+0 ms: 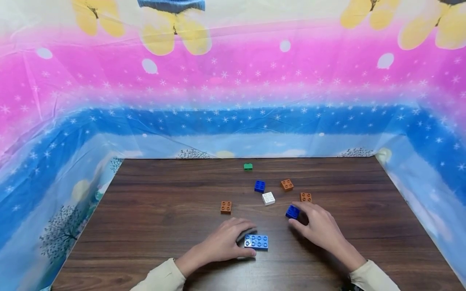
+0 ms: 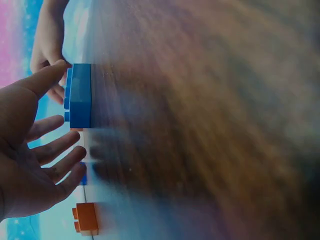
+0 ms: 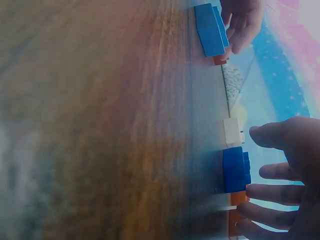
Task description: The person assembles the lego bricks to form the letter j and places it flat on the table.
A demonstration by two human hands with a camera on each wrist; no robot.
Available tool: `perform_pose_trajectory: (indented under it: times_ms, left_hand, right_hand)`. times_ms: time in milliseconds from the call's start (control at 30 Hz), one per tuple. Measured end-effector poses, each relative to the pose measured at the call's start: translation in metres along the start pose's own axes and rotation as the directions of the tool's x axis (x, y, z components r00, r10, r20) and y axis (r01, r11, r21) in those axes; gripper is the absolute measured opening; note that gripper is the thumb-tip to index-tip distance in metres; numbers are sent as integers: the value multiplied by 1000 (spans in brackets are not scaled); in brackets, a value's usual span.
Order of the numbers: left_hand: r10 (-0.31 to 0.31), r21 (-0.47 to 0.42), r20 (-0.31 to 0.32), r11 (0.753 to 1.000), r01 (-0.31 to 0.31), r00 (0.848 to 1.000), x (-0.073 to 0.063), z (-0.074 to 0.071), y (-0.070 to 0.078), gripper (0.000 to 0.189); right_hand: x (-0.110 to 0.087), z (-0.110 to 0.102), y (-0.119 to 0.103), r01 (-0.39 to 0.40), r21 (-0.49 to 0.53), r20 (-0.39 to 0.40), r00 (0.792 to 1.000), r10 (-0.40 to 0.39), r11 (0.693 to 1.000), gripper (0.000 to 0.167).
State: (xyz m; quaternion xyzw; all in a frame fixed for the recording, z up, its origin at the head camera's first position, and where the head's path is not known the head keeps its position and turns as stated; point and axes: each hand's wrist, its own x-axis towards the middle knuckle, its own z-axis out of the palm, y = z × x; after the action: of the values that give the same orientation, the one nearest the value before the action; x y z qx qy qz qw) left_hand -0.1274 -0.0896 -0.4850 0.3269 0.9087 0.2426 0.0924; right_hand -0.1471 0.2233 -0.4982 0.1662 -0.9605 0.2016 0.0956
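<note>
A light blue eight-stud building brick (image 1: 256, 241) lies on the table between the thumb and fingers of my left hand (image 1: 227, 242). Those fingers are spread in the left wrist view, and the thumb tip is close to the brick (image 2: 81, 96); contact is unclear. My right hand (image 1: 322, 226) hovers around a dark blue four-stud brick (image 1: 292, 212), fingers on its far side and thumb on the near side. From the right wrist, a gap shows between the thumb and the dark blue brick (image 3: 235, 170).
Beyond the hands lie a white brick (image 1: 268, 198), another dark blue brick (image 1: 259, 186) and a green brick (image 1: 248, 166) at the back. Orange bricks sit at left (image 1: 226, 207), back right (image 1: 287, 184) and behind the right fingers (image 1: 306, 197). A printed cloth (image 1: 233, 121) walls the wooden table (image 1: 145, 210).
</note>
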Motion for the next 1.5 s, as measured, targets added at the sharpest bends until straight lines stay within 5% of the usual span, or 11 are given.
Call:
perform_pose_trajectory:
  times_ms: [633, 1500]
  left_hand:
    - [22, -133, 65, 991, -14, 998, 12, 5, -1, 44]
    - [-15, -101, -55, 995, 10, 998, 28, 2, -5, 41]
  right_hand:
    - [10, 3, -1, -63, -24, 69, 996, 65, 998, 51]
    - [12, 4, -3, -55, -24, 74, 996, 57, 998, 44]
